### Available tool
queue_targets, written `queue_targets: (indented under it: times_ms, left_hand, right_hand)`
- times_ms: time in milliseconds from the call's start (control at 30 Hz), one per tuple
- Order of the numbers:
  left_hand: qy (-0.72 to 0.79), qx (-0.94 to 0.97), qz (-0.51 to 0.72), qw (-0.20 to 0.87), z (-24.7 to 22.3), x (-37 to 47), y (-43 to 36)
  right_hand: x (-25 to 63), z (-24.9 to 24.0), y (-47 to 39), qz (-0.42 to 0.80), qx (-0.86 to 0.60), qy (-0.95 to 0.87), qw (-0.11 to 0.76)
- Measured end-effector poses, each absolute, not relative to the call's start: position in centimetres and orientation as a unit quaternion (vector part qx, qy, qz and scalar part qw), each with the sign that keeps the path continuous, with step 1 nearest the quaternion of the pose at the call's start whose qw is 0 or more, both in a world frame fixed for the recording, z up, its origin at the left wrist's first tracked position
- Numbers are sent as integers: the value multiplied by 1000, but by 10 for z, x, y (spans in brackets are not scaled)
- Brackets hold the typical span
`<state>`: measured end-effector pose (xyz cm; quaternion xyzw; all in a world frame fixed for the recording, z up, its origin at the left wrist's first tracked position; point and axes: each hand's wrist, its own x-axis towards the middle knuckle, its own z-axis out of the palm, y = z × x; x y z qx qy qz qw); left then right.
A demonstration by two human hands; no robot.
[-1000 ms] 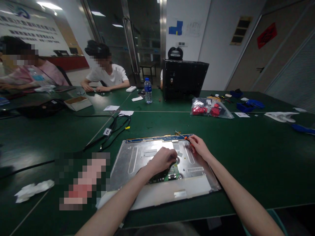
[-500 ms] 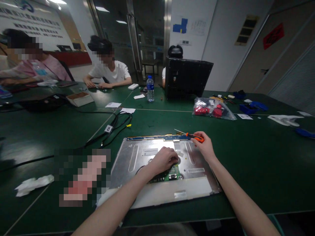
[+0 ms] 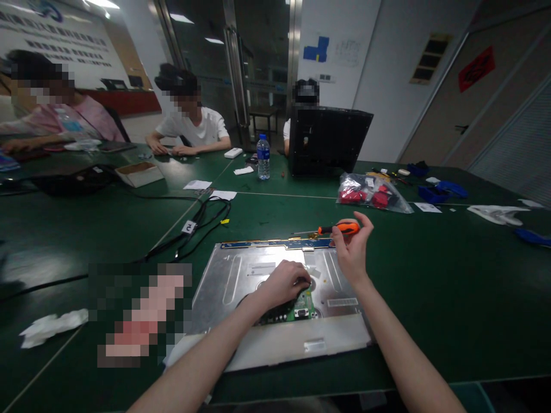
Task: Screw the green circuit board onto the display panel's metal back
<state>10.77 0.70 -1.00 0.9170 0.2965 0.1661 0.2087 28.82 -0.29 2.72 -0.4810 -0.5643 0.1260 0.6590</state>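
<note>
A metal-backed display panel [image 3: 219,279] lies on the table in front of me, a narrow blue circuit strip [image 3: 253,245] along its far edge. At its middle is a green circuit board [image 3: 306,304] with a connector. My left hand [image 3: 284,281] rests over this board, fingers curled down and closed; whatever they grip is hidden. Above the panel's far right corner, my right hand [image 3: 353,252] holds a screwdriver [image 3: 346,228] with an orange and black handle. Its shaft points left, nearly level, and the index finger is raised off the handle.
Black cables [image 3: 193,223] run across the table to the left, near a crumpled tissue [image 3: 54,327]. Farther back stand a water bottle [image 3: 263,158], a large black case [image 3: 331,140] and a plastic bag with red items [image 3: 372,192]. Several people sit across the table.
My right hand has turned and risen slightly, its fingers opening around the handle, and the screwdriver now lies more level with its tip farther left. My left hand stays over the board.
</note>
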Motion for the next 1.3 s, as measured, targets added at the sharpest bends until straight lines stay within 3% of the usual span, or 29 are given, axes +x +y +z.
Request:
queue_targets:
  times_ms: [167,567,1300]
  left_hand:
    - [299,918,160,208,-10,107,6]
    - [297,916,174,207,-8,107,3]
    - [291,927,157,175,-13,107,5]
  right_hand:
    - [290,12,-16,43,-484,-568,665]
    - [290,13,-34,-62,-486,-677,549]
    - [284,7,-31,-41,-479,-731,485]
